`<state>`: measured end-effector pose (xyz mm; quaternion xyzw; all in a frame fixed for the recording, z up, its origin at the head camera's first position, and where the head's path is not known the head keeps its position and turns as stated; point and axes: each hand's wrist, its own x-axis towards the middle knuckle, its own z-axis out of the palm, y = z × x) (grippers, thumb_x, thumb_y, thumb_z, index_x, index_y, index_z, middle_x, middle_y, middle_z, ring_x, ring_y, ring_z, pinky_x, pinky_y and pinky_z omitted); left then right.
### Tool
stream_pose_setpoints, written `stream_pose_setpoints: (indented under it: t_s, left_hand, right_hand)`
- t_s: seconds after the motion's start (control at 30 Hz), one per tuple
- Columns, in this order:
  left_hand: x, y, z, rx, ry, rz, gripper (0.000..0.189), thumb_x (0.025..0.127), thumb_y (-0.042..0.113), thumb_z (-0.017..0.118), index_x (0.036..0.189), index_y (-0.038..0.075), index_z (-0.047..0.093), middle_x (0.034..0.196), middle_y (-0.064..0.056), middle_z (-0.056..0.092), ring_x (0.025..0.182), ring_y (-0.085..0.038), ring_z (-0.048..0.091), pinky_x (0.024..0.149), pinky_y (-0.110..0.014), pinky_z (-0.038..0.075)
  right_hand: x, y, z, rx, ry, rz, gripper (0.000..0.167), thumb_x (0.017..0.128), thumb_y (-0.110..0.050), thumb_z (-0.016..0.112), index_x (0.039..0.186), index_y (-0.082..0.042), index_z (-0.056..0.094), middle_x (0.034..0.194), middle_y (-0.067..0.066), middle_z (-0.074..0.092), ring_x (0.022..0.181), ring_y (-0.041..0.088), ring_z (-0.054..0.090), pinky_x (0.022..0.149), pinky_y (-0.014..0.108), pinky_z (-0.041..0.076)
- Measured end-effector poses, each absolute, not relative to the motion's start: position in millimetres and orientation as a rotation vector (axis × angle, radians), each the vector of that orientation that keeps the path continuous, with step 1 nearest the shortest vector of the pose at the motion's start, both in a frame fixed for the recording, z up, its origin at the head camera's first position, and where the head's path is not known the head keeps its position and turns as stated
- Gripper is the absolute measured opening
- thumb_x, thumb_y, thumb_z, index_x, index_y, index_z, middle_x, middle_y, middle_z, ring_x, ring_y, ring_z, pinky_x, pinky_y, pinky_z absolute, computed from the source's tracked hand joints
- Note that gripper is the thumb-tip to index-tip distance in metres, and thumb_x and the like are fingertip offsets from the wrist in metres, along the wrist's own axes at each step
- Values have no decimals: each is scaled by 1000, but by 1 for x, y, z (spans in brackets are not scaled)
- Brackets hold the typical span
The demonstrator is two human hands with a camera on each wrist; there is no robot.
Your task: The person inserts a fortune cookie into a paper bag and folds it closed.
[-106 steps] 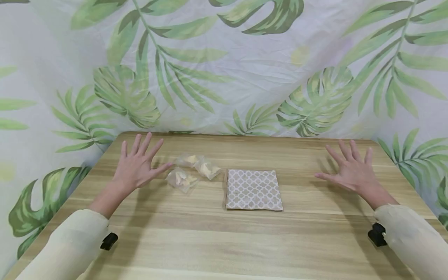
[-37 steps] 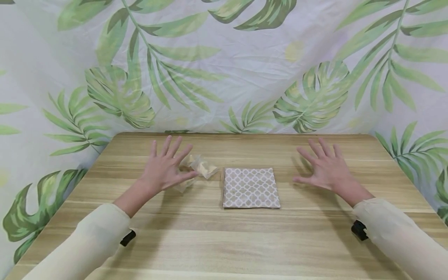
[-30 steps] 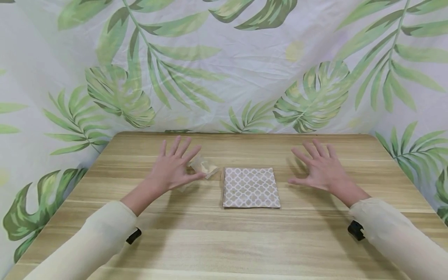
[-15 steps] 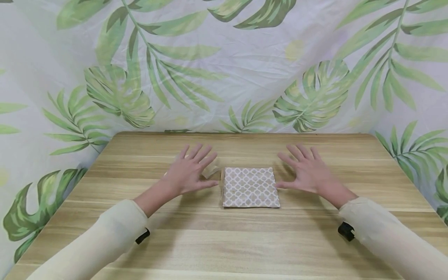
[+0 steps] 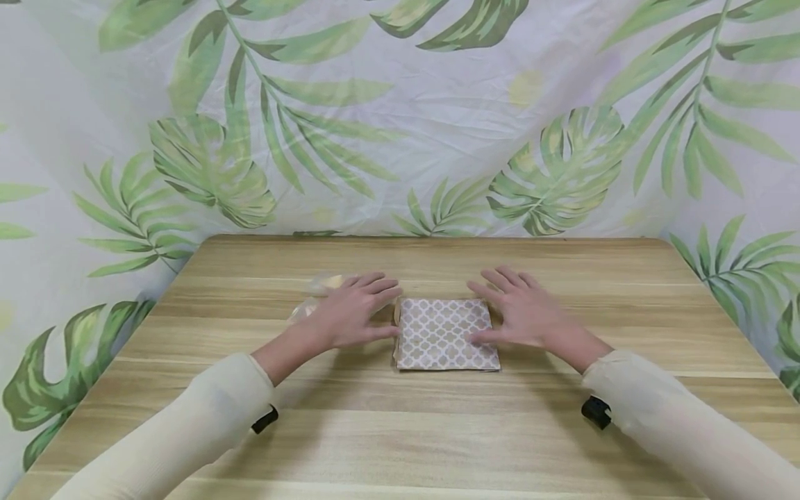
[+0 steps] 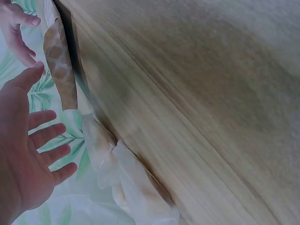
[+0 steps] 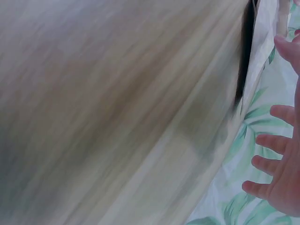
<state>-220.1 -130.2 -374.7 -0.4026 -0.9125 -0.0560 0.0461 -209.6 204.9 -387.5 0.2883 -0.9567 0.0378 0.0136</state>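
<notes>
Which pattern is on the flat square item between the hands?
The flat square item has a white lattice on beige, clearest in the head view.

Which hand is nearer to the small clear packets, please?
Left. In the head view, the left hand partly hides the clear packets; the right hand is farther away, at the right edge of the patterned square.

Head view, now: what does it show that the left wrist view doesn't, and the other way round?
Only the head view: the cream sleeves, the black pieces by the wrists, and nearly all of the patterned square's top face.

Only the left wrist view: the palm side of the left hand; the head view gives its back.

Both: the two hands, including the right hand, the patterned square, translucent bags, wooden table and leaf-print backdrop.
</notes>
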Motion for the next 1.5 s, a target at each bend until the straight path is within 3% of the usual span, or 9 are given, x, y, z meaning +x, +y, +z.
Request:
stream_pose_setpoints:
  t_s: [0.23, 0.47, 0.87, 1.03, 1.3, 1.5]
  left_hand:
    - [-220, -124, -376, -1261, -2800, -139, 65, 96, 50, 69, 143, 5, 61, 148, -16, 58, 143, -41, 46, 114, -59, 38]
    - [-221, -122, -378, -1291, -2771, -45, 64, 96, 53, 68, 140, 7, 64, 145, -12, 61, 141, -39, 47, 112, -57, 42]
    - [-223, -119, -380, -1326, -2764, 13, 61, 97, 55, 66, 135, 7, 68, 143, -10, 62, 140, -36, 49, 111, -55, 43]
    - [-223, -121, -378, -1352, -2759, -6, 56, 96, 52, 69, 128, 6, 72, 142, -12, 63, 140, -39, 49, 112, -55, 42]
    - [-223, -125, -378, -1411, -2715, -35, 38, 93, 41, 76, 104, 5, 77, 127, -11, 71, 129, -35, 58, 109, -51, 45]
    - [-224, -125, -381, -1447, -2709, -40, 30, 92, 33, 77, 103, 5, 79, 121, -11, 72, 122, -31, 61, 104, -48, 48]
  right_hand:
    - [-208, 187, -386, 984, -2987, 171, 93, 87, -71, 65, 156, -11, 46, 158, 24, 42, 148, 49, 32, 117, 68, 28]
    - [-207, 167, -380, 1050, -3064, 302, 95, 86, -70, 68, 158, -14, 44, 163, 22, 36, 149, 48, 31, 116, 68, 29]
    - [-212, 142, -384, 1148, -3090, 243, 96, 84, -66, 75, 156, -10, 46, 158, 17, 45, 145, 39, 40, 116, 57, 37]
    - [-213, 141, -386, 1152, -3095, 248, 95, 84, -64, 76, 155, -8, 48, 157, 18, 47, 144, 40, 42, 116, 55, 38]
    - [-214, 142, -389, 1155, -3103, 253, 95, 83, -64, 77, 154, -8, 49, 158, 19, 45, 144, 41, 41, 118, 55, 36]
    - [-213, 144, -389, 1152, -3111, 271, 92, 84, -63, 77, 154, -9, 50, 159, 19, 43, 145, 40, 41, 118, 54, 36]
